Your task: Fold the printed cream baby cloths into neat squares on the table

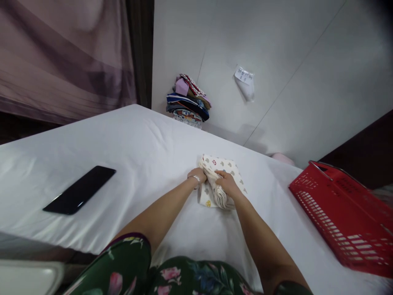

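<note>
A cream cloth (235, 174) printed with small grey, red and yellow motifs lies partly folded on the white-covered table. Its near part is gathered in several layers, with the edges facing me. My left hand (198, 175), a silver bracelet at its wrist, grips the left edge of the cloth; its fingertips are hidden by the fabric. From the right, my right hand (226, 182) closes on the bunched layers, with its index finger reaching across the top. The two hands are a short distance apart.
A black flat tablet-like object (80, 190) lies on the white sheet (147, 164) at left. The red plastic basket (340, 213) stands at right. Beyond the table's far edge are a pile of folded clothes (188, 100) and a small labelled plastic bag (245, 84).
</note>
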Action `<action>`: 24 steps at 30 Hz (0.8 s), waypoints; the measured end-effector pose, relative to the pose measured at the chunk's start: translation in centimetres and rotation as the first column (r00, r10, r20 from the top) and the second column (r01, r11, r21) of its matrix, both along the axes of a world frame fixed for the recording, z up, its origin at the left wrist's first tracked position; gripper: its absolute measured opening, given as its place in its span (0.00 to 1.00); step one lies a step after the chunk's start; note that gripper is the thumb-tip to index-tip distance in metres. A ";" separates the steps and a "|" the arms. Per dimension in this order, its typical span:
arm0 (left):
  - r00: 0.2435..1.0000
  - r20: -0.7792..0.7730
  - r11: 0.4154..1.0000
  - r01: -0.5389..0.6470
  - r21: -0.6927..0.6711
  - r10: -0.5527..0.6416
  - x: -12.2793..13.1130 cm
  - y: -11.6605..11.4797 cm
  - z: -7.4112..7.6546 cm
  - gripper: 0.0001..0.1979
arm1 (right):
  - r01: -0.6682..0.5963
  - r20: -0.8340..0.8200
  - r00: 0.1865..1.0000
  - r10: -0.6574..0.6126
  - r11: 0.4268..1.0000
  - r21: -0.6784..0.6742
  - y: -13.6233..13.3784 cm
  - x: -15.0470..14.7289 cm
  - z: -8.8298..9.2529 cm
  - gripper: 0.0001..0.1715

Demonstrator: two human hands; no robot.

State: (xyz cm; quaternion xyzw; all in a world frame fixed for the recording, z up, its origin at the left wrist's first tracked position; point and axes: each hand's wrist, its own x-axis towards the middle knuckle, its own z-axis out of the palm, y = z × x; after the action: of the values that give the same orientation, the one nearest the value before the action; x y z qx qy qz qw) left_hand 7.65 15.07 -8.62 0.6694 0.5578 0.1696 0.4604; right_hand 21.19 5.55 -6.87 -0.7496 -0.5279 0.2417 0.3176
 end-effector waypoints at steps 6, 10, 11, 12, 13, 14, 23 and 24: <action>0.999 0.042 1.000 0.002 0.021 -0.003 -0.2 -0.8 0.0 0.07 | 0.001 0.082 0.997 0.001 1.000 -0.021 -0.7 0.0 1.6 0.33; 0.989 0.135 0.997 -0.060 -0.044 0.065 -0.6 -1.2 -1.0 0.07 | -0.026 0.200 0.979 0.031 0.999 -0.028 -1.6 -1.5 2.6 0.33; 0.983 0.158 0.994 -0.078 -0.082 0.090 -0.7 -1.3 -1.3 0.08 | -0.045 0.242 0.969 0.050 0.999 -0.025 -1.8 -2.0 2.6 0.32; 0.976 0.181 0.988 -0.098 -0.122 0.119 -0.7 -1.4 -1.6 0.09 | -0.065 0.283 0.957 0.069 0.998 -0.024 -1.9 -2.6 2.5 0.32; 0.968 0.203 0.980 -0.119 -0.158 0.150 -0.7 -1.5 -1.9 0.11 | -0.081 0.320 0.944 0.085 0.996 -0.024 -2.0 -3.1 2.4 0.32; 0.957 0.223 0.972 -0.142 -0.186 0.183 -0.7 -1.6 -2.2 0.14 | -0.094 0.351 0.931 0.099 0.995 -0.030 -2.1 -3.5 2.2 0.31; 0.886 0.341 0.941 -0.244 -0.235 0.315 -1.3 -2.4 -2.7 0.24 | -0.202 0.444 0.859 0.254 0.966 -0.162 -3.2 -5.8 2.6 0.25; 0.880 0.352 0.940 -0.246 -0.235 0.318 -1.3 -2.4 -2.7 0.25 | -0.240 0.410 0.867 0.282 0.959 -0.152 -3.2 -5.8 2.7 0.25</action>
State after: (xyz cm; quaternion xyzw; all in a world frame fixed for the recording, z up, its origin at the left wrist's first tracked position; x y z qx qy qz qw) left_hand 6.33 12.66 -11.31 0.4890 0.5613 0.3110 0.5908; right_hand 15.44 2.31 -4.17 -0.7204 -0.6689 0.1372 0.1219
